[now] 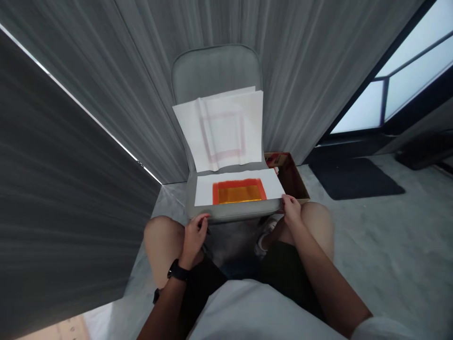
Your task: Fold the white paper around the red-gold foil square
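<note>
A white paper sheet (205, 191) lies on the seat of a grey chair (235, 213). On it is an orange-red border (244, 182) around a golden-yellow rectangle (239, 193). My right hand (292, 209) pinches the sheet's near right corner between thumb and fingers. At the seat's front edge, left of the painted area, is my left hand (197, 233); its fingers are loosely bent, the thumb stands apart, and nothing shows between them. More white paper (224, 130) leans against the backrest, with a faint pinkish frame mark and a vertical crease.
Pleated grey curtains (141, 56) hang behind and to the left of the chair. An open cardboard box (292, 177) stands right of the seat, partly hidden. Farther right, a dark mat (356, 178) lies on the grey floor (371, 245). My knees flank the chair's front.
</note>
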The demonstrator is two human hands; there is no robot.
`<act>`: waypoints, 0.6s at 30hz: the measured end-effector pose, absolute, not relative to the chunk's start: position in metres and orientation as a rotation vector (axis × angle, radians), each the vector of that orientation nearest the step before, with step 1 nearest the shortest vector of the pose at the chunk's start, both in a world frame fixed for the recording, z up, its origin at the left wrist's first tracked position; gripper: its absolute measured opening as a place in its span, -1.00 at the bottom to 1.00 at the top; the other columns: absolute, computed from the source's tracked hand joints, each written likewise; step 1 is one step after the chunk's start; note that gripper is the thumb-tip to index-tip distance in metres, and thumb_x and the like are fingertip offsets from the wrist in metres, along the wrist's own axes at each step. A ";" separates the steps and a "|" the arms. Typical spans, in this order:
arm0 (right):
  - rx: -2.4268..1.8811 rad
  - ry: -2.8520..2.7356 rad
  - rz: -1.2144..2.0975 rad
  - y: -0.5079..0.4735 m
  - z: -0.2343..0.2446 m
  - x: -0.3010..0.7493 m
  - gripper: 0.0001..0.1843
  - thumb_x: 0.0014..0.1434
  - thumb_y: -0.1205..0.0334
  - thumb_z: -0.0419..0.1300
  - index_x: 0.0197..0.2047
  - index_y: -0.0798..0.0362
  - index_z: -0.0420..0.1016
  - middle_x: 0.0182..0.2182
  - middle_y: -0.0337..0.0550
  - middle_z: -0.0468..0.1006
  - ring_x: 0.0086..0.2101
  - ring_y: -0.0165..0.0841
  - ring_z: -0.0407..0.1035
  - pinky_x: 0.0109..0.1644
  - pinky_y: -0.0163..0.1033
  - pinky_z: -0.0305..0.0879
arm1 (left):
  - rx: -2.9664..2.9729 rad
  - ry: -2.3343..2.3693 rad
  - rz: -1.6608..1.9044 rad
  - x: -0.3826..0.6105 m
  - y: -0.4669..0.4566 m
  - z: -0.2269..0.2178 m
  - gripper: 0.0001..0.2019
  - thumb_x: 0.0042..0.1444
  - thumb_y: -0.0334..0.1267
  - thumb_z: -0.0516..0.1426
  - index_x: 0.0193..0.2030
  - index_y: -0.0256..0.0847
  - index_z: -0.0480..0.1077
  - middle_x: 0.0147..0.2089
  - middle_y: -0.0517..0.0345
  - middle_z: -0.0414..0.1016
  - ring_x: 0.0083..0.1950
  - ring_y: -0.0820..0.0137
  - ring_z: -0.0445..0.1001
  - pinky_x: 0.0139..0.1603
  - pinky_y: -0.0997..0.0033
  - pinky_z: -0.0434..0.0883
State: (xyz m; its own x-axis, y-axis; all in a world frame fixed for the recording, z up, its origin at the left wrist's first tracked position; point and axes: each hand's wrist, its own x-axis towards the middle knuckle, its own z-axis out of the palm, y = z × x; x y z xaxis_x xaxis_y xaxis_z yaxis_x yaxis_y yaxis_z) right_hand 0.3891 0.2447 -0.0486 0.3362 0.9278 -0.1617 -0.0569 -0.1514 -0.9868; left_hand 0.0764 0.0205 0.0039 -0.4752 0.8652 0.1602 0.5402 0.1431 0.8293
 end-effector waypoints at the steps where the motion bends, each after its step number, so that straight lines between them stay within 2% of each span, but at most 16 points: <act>1: -1.458 -0.830 1.087 0.239 -0.048 0.391 -0.51 -0.18 -0.22 0.35 -0.37 0.02 0.49 -0.49 -0.33 0.46 -0.42 -0.38 0.30 -0.38 -0.27 0.27 | 1.291 2.053 1.289 0.081 0.021 0.002 -0.68 0.33 -0.08 0.08 -0.05 -0.14 0.63 -0.05 0.01 0.71 -0.04 0.19 0.67 0.05 0.17 0.58; 4: -1.481 -0.798 1.153 0.219 -0.047 0.394 -0.52 -0.20 -0.20 0.37 -0.37 0.03 0.52 -0.47 -0.29 0.51 -0.39 -0.37 0.36 -0.39 -0.30 0.26 | 0.936 1.944 1.375 0.100 0.024 -0.007 -0.73 0.23 -0.08 0.18 -0.12 -0.15 0.64 -0.06 0.01 0.71 0.02 0.20 0.65 0.07 0.20 0.56; 9: -1.520 -0.784 1.381 0.166 -0.048 0.393 -0.48 -0.25 -0.23 0.45 -0.43 0.03 0.52 -0.53 -0.23 0.53 -0.50 -0.38 0.37 -0.51 -0.32 0.19 | 0.543 1.788 1.307 0.131 0.028 -0.025 -0.59 0.15 0.09 0.23 -0.13 -0.24 0.63 -0.11 -0.10 0.72 -0.17 0.22 0.69 -0.32 0.39 0.51; 14: -1.490 -0.843 1.555 0.136 -0.050 0.387 -0.39 -0.27 -0.27 0.52 -0.30 0.01 0.56 -0.38 -0.13 0.66 -0.43 -0.31 0.49 -0.45 -0.29 0.34 | 0.253 1.587 1.241 0.158 0.031 -0.025 -0.55 0.15 0.14 0.29 -0.13 -0.26 0.64 0.01 -0.22 0.70 -0.12 0.25 0.70 -0.30 0.46 0.50; 18: -1.488 -0.900 1.447 0.160 -0.045 0.385 -0.35 -0.21 -0.35 0.47 -0.23 -0.01 0.55 -0.39 -0.17 0.64 -0.45 -0.32 0.44 -0.47 -0.28 0.30 | 0.102 1.423 1.217 0.173 0.047 -0.011 -0.56 0.09 0.11 0.40 -0.15 -0.28 0.67 -0.01 -0.19 0.70 -0.18 0.34 0.67 -0.38 0.57 0.40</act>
